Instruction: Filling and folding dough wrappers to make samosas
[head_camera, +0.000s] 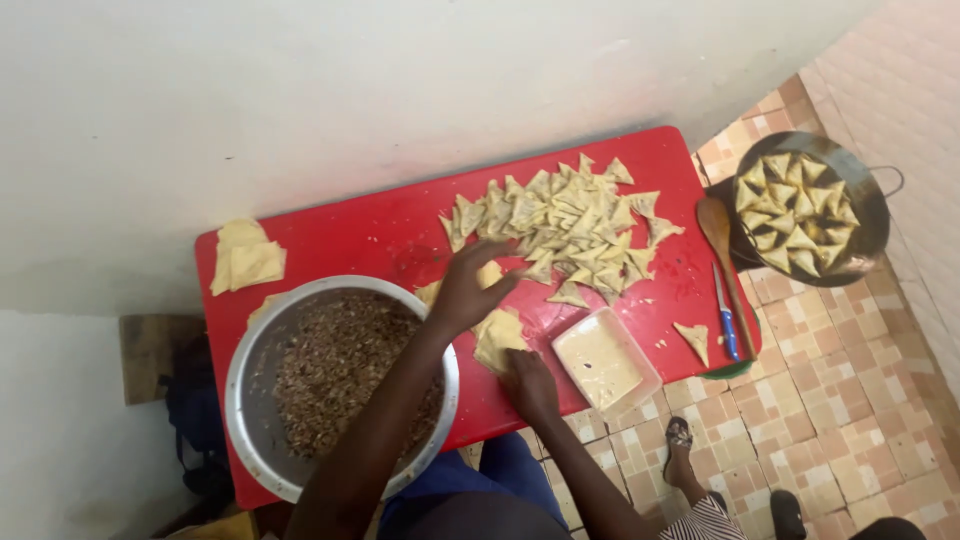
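Note:
My left hand (468, 292) hovers with fingers spread over the red table (390, 235), at the near edge of a pile of folded triangular pastries (560, 225). My right hand (530, 385) presses with curled fingers on the near corner of a pale pastry sheet (495, 338) lying flat on the table. A large metal bowl (250, 400) of brown minced filling (340, 375) sits under my left forearm. A white rectangular tub of pale paste (600, 362) stands just right of my right hand.
A wooden spoon (722, 250) and a blue-handled knife (726, 318) lie at the table's right edge, beside one loose triangle (693, 340). Pastry sheets (245, 258) are stacked at the far left corner. A dark pan (872, 215) of triangles sits on the tiled floor. A sandalled foot (679, 436) stands nearby.

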